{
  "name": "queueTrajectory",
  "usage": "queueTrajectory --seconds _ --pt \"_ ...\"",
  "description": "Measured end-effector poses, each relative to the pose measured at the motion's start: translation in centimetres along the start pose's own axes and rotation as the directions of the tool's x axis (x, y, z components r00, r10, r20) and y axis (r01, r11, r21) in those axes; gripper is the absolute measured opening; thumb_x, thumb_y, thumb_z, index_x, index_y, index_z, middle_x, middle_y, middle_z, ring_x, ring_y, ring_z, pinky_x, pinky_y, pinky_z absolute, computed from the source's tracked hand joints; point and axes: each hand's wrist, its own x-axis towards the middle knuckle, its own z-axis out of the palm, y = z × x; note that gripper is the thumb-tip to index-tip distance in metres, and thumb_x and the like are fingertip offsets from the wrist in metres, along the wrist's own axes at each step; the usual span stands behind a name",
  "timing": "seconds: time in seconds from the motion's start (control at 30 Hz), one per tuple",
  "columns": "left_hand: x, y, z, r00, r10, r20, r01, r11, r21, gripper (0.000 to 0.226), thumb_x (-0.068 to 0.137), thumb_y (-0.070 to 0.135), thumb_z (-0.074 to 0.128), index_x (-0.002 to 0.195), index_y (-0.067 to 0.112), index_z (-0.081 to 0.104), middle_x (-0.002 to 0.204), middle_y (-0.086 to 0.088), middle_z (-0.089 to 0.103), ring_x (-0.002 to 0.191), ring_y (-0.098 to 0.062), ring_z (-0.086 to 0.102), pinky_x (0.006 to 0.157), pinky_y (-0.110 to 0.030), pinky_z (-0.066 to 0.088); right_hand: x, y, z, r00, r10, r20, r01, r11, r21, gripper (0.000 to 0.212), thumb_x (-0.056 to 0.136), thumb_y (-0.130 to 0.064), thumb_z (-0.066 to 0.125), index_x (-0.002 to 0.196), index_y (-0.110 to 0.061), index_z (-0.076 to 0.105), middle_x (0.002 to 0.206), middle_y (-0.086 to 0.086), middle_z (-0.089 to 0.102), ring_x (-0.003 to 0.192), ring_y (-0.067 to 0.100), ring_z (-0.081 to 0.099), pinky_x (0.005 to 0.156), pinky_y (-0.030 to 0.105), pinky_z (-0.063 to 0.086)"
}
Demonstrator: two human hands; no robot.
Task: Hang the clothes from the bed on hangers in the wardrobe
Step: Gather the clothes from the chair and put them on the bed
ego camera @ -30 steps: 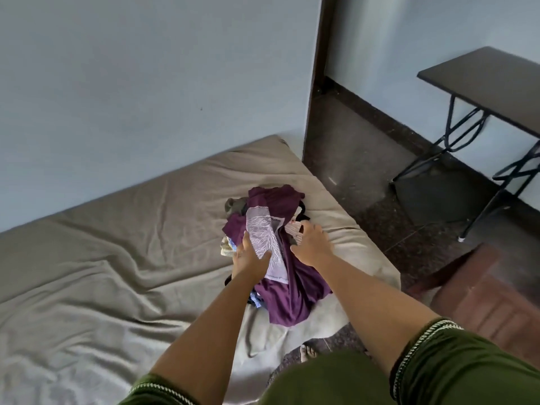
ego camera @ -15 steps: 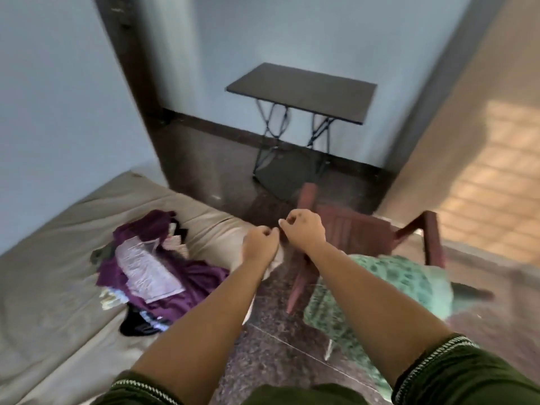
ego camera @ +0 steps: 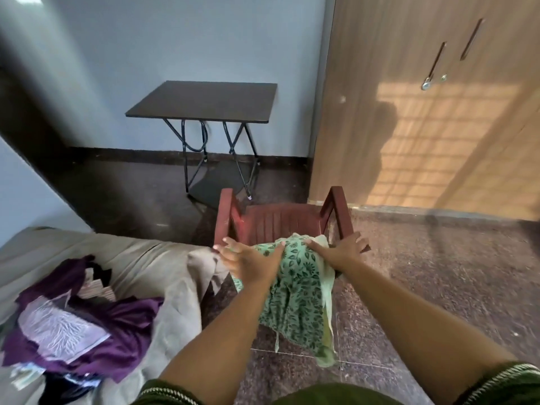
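A green leaf-print garment (ego camera: 295, 287) hangs over the back of a dark red chair (ego camera: 277, 220). My left hand (ego camera: 248, 260) reaches over the garment's left side with fingers spread, its thumb against the cloth. On the right side my right hand (ego camera: 343, 247) is also spread, fingers at the chair's right arm and thumb on the cloth. Neither hand grips anything. A pile of clothes topped by a purple shirt (ego camera: 87, 325) lies on the bed (ego camera: 140, 258) at lower left. The wooden wardrobe (ego camera: 423, 112) stands at right, doors closed.
A small dark folding table (ego camera: 204, 102) stands against the blue wall behind the chair. Speckled stone floor (ego camera: 438, 287) stretches between the chair and the wardrobe. The bed's corner nearly touches the chair's left side.
My view swung right from the bed's clothes pile to the chair and wardrobe. Both hands left the pile, passed through a curled pose, and now spread over the green garment.
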Motion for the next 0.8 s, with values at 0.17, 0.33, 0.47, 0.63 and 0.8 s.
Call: queueTrajectory --seconds 0.17,0.33,0.47,0.63,0.8 --pt "-0.4 -1.6 -0.4 0.998 -0.041 0.039 0.05 0.96 -0.276 0.143 0.065 0.06 0.078 0.147 0.008 -0.027 0.16 -0.021 -0.006 0.147 -0.036 0.012 0.117 -0.041 0.021 -3.0 1.4 2.4 0.995 -0.048 -0.091 0.073 0.953 0.293 0.149 0.06 -0.072 0.072 0.144 -0.006 -0.031 0.154 0.013 -0.034 0.147 0.037 0.008 0.112 0.039 0.028" --pt "-1.3 -2.1 0.9 0.933 -0.212 0.292 0.334 0.812 -0.478 0.139 0.046 0.07 0.083 0.151 0.004 0.021 0.154 -0.017 0.031 0.138 -0.034 0.036 0.113 -0.047 0.033 -2.6 0.7 3.0 0.981 0.181 0.071 -0.193 0.871 0.452 0.157 0.051 -0.073 0.078 0.147 -0.002 -0.024 0.16 0.016 0.004 0.144 0.034 0.02 0.115 0.046 0.027" --pt "-0.4 -2.6 0.4 0.891 -0.106 0.442 0.284 0.888 -0.361 0.139 0.027 0.081 0.08 0.142 0.012 0.044 0.15 -0.012 0.041 0.132 -0.032 0.043 0.113 -0.054 0.03 -1.7 0.8 2.9 0.937 0.114 0.329 -0.309 0.707 0.636 0.125 0.04 -0.059 0.091 0.137 -0.001 0.037 0.127 0.013 0.056 0.112 0.035 0.056 0.092 0.048 0.052" --pt "-2.5 0.0 -1.9 0.831 0.063 0.553 0.132 0.943 -0.304 0.064 0.058 0.059 0.083 0.11 0.023 0.072 0.135 -0.001 0.057 0.128 -0.021 0.046 0.113 -0.043 0.031 -2.9 0.3 -1.3 0.765 -0.096 0.637 -0.303 0.82 0.486 0.048 0.072 -0.047 0.08 0.093 -0.005 0.071 0.085 0.014 0.074 0.069 0.027 0.072 0.065 0.038 0.057" --pt "-1.4 2.2 -4.1 0.778 0.186 0.6 0.018 0.948 -0.318 0.097 0.044 0.06 0.091 0.128 0.02 0.06 0.135 -0.004 0.059 0.123 -0.025 0.055 0.108 -0.052 0.039 -3.5 -1.7 -6.2 0.69 -0.317 0.651 -0.125 0.834 0.538 0.046 0.074 -0.043 0.076 0.102 -0.007 0.067 0.098 0.014 0.073 0.092 0.029 0.071 0.086 0.042 0.056"
